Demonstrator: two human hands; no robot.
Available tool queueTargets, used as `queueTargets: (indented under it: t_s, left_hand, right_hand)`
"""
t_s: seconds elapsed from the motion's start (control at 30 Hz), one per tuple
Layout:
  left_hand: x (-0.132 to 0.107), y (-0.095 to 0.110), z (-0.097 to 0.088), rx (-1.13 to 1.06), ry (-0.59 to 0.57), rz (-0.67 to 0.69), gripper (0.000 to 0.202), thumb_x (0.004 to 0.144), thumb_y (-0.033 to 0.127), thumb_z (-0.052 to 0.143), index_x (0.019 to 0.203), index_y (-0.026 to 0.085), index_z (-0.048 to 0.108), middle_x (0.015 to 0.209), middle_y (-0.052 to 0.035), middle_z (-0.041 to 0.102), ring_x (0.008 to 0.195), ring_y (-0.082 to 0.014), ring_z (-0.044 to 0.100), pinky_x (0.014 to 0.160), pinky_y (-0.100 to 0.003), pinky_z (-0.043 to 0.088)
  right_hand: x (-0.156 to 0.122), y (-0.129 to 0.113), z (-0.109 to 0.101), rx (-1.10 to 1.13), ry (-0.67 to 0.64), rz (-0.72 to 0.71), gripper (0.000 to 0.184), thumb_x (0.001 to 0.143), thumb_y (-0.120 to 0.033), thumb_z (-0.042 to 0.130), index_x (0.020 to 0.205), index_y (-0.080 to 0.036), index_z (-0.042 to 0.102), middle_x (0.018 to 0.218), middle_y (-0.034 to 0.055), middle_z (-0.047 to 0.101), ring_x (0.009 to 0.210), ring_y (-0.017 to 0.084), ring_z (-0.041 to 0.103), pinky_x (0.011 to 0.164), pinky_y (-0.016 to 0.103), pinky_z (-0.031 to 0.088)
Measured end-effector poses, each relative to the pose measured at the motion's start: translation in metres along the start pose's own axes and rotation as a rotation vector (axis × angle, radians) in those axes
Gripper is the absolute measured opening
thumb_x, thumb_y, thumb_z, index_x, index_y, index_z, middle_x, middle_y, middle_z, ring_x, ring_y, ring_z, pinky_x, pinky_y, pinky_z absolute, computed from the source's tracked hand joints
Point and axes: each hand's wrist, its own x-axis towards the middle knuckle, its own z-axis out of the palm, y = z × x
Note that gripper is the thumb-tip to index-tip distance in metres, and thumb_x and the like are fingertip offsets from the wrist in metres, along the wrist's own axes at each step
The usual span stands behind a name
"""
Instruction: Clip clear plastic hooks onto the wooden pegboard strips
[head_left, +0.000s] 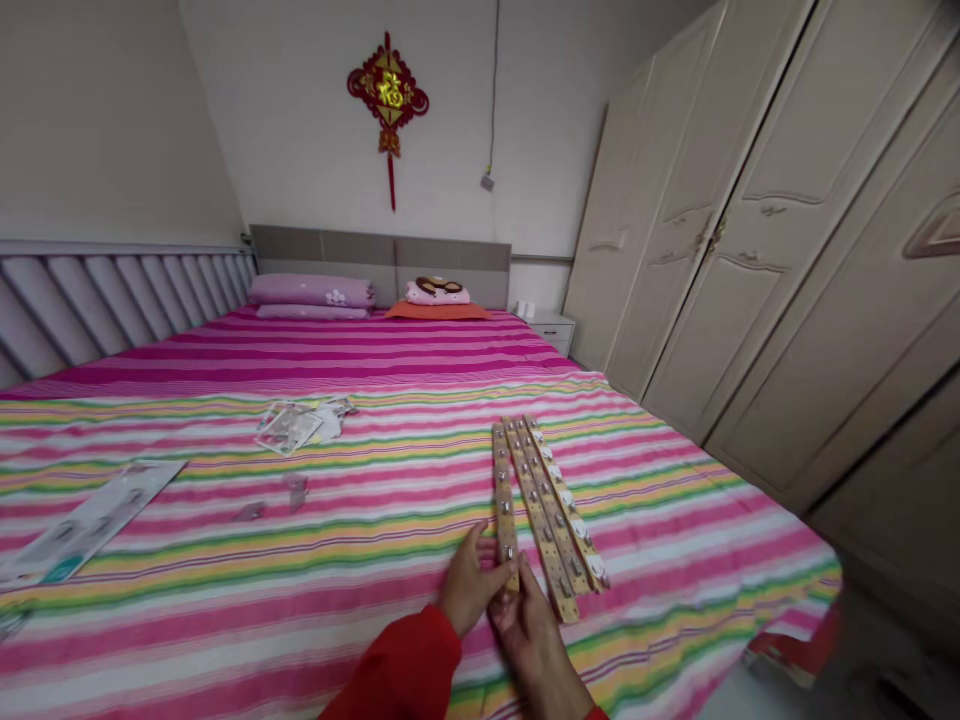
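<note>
Several long wooden slats with metal fittings and white knobs lie side by side on the striped bed sheet. My left hand, in a red sleeve, pinches the near end of the leftmost slat. My right hand meets it at the same end, fingers closed on the slat's tip. The other slats rest just right of my hands, untouched.
Small plastic hardware bags and loose metal parts lie mid-bed. A long flat package sits at the left. Pillows line the headboard. A wardrobe stands along the right, close to the bed's edge.
</note>
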Motion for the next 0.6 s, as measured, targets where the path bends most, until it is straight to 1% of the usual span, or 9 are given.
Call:
queueTargets:
  t_s: [0.1, 0.17, 0.2, 0.23, 0.3, 0.37, 0.4, 0.47, 0.6]
  left_hand:
    - [0.002, 0.001, -0.011, -0.019, 0.056, -0.07, 0.094, 0.051, 0.047, 0.081, 0.128, 0.007, 0.045, 0.11, -0.0195, 0.06, 0.1, -0.0263, 0.059, 0.089, -0.038, 0.048]
    - [0.003, 0.001, -0.017, -0.036, 0.087, -0.09, 0.093, 0.052, 0.048, 0.081, 0.129, 0.007, 0.045, 0.115, -0.0211, 0.058, 0.102, -0.0269, 0.06, 0.088, -0.037, 0.048]
    - [0.003, 0.001, -0.02, -0.048, 0.098, -0.085, 0.093, 0.054, 0.048, 0.08, 0.129, 0.007, 0.044, 0.116, -0.0216, 0.058, 0.102, -0.0269, 0.06, 0.087, -0.037, 0.048]
    - [0.003, 0.002, -0.022, -0.062, 0.109, -0.074, 0.093, 0.055, 0.049, 0.08, 0.13, 0.008, 0.044, 0.117, -0.0218, 0.058, 0.102, -0.0267, 0.06, 0.087, -0.037, 0.048]
    - [0.003, 0.005, -0.026, -0.102, 0.137, -0.03, 0.089, 0.057, 0.049, 0.078, 0.13, 0.009, 0.044, 0.118, -0.0206, 0.059, 0.103, -0.0258, 0.06, 0.088, -0.035, 0.048]
    - [0.003, 0.01, -0.033, -0.136, 0.193, 0.045, 0.08, 0.061, 0.051, 0.075, 0.126, 0.012, 0.048, 0.116, -0.0178, 0.061, 0.103, -0.0245, 0.061, 0.089, -0.034, 0.047]
    - [0.003, 0.013, -0.039, -0.137, 0.234, 0.082, 0.073, 0.064, 0.053, 0.072, 0.123, 0.013, 0.051, 0.113, -0.0162, 0.063, 0.101, -0.0238, 0.061, 0.088, -0.033, 0.047]
    - [0.004, 0.021, -0.054, -0.095, 0.318, 0.137, 0.06, 0.071, 0.058, 0.062, 0.113, 0.014, 0.057, 0.103, -0.013, 0.067, 0.094, -0.0227, 0.062, 0.084, -0.033, 0.048]
    - [0.008, 0.032, -0.095, 0.06, 0.452, 0.188, 0.049, 0.077, 0.065, 0.047, 0.081, 0.019, 0.063, 0.077, -0.0063, 0.067, 0.076, -0.0206, 0.06, 0.072, -0.032, 0.048]
  right_hand:
    - [0.007, 0.007, 0.008, -0.118, -0.033, -0.003, 0.037, 0.074, -0.046, 0.071, 0.061, -0.017, 0.052, 0.037, -0.01, 0.044, 0.026, 0.003, 0.035, 0.028, 0.013, 0.026]
    - [0.01, 0.017, 0.011, -0.214, -0.007, -0.084, 0.042, 0.074, -0.054, 0.067, 0.06, -0.018, 0.05, 0.034, -0.012, 0.038, 0.024, 0.003, 0.027, 0.027, 0.014, 0.018]
    - [0.011, 0.023, 0.013, -0.265, 0.007, -0.132, 0.042, 0.074, -0.056, 0.065, 0.061, -0.018, 0.051, 0.034, -0.0117, 0.038, 0.024, 0.003, 0.028, 0.027, 0.015, 0.018]
    - [0.011, 0.029, 0.015, -0.317, 0.008, -0.182, 0.042, 0.074, -0.058, 0.064, 0.065, -0.017, 0.055, 0.036, -0.01, 0.042, 0.026, 0.005, 0.033, 0.028, 0.016, 0.022]
    - [0.01, 0.044, 0.021, -0.419, -0.039, -0.289, 0.043, 0.074, -0.058, 0.062, 0.077, -0.015, 0.063, 0.048, -0.0031, 0.058, 0.039, 0.011, 0.051, 0.037, 0.02, 0.038]
    - [0.007, 0.058, 0.032, -0.524, -0.127, -0.397, 0.044, 0.074, -0.056, 0.063, 0.088, -0.014, 0.067, 0.069, 0.004, 0.07, 0.063, 0.017, 0.064, 0.058, 0.026, 0.051]
    - [0.006, 0.064, 0.039, -0.574, -0.164, -0.441, 0.044, 0.074, -0.054, 0.063, 0.089, -0.014, 0.068, 0.077, 0.0057, 0.072, 0.072, 0.019, 0.066, 0.067, 0.028, 0.053]
    - [0.004, 0.076, 0.054, -0.668, -0.21, -0.488, 0.042, 0.074, -0.054, 0.063, 0.087, -0.014, 0.069, 0.084, 0.0069, 0.073, 0.081, 0.021, 0.065, 0.076, 0.03, 0.051]
    - [0.004, 0.099, 0.087, -0.791, -0.287, -0.484, 0.046, 0.077, -0.058, 0.056, 0.083, -0.014, 0.069, 0.08, 0.0072, 0.073, 0.08, 0.022, 0.064, 0.072, 0.03, 0.05]
